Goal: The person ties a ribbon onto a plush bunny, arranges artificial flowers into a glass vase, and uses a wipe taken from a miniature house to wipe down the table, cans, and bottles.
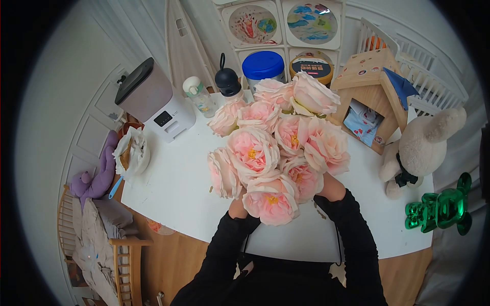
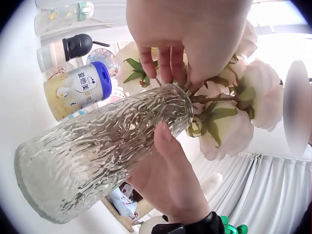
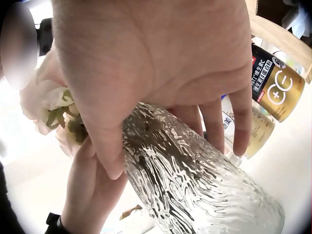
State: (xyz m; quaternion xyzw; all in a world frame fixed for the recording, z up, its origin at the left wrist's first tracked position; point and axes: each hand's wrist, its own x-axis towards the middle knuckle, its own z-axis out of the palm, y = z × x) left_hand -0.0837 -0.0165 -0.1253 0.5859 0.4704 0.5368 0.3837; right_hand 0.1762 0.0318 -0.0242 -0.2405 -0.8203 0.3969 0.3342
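Note:
A bunch of pale pink flowers (image 1: 253, 153) fills the middle of the head view and hides the vase and most of both hands. Beneath the blossoms, the left wrist view shows a clear glass vase (image 2: 102, 151) with a rippled surface, tilted, stems entering its mouth. My left hand (image 2: 187, 34) grips the green stems (image 2: 209, 98) right at the vase's rim, fingers curled round them. Around the vase's upper part, my right hand (image 3: 161, 58) wraps its fingers and thumb.
Along the back of the white table (image 1: 173, 188) stand a white dispenser (image 1: 166, 115), two bottles, a blue-lidded tin (image 1: 263, 69), a dark-lidded tin (image 1: 311, 69) and a wooden house (image 1: 352, 94). A plush rabbit (image 1: 421, 145) and shiny green figure (image 1: 441, 208) are at right; a crumpled white bag (image 1: 137, 153), left.

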